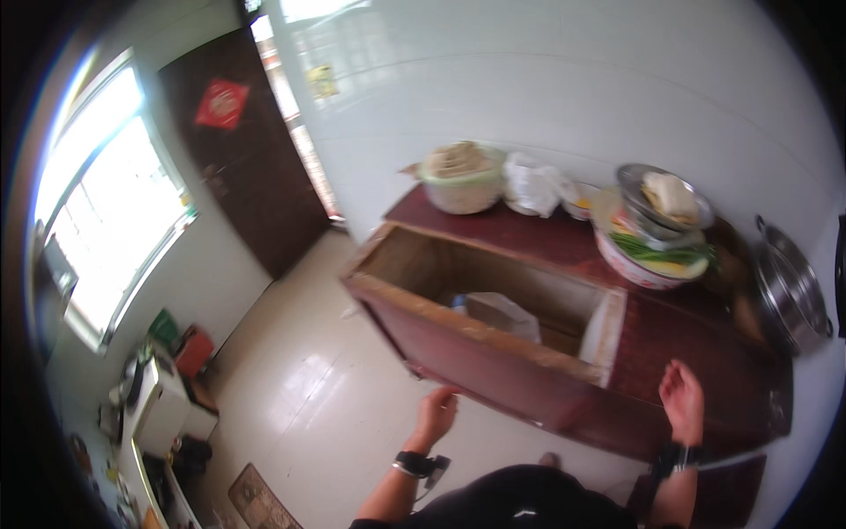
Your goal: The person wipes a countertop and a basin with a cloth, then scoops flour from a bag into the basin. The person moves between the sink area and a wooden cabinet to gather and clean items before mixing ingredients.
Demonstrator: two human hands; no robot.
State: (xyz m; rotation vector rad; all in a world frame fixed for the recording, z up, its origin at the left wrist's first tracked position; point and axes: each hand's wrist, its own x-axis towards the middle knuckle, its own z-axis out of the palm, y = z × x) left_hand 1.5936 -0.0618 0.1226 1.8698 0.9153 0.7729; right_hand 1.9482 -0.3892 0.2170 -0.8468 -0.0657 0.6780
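Before me stands a dark red wooden chest (pixel 449 344) with an uncovered compartment in its top. Down in it lies a whitish translucent plastic bag (pixel 503 316), with a small blue thing beside it. My left hand (pixel 436 415) hovers near the chest's front, over the floor, its fingers loosely curled and blurred. Above the covered right part of the chest top (pixel 667 350) is my right hand (pixel 684 400), fingers half bent, nothing seen in it. Each wrist wears a black band.
Along the chest's back edge stand a filled pale green basket (pixel 462 188), a white plastic bag (pixel 532 185), a small bowl (pixel 583 202) and a patterned basin (pixel 651 268) with green vegetables and a metal bowl. A steel pot (pixel 793 291) leans by the wall. A dark door (pixel 244 159) stands left.
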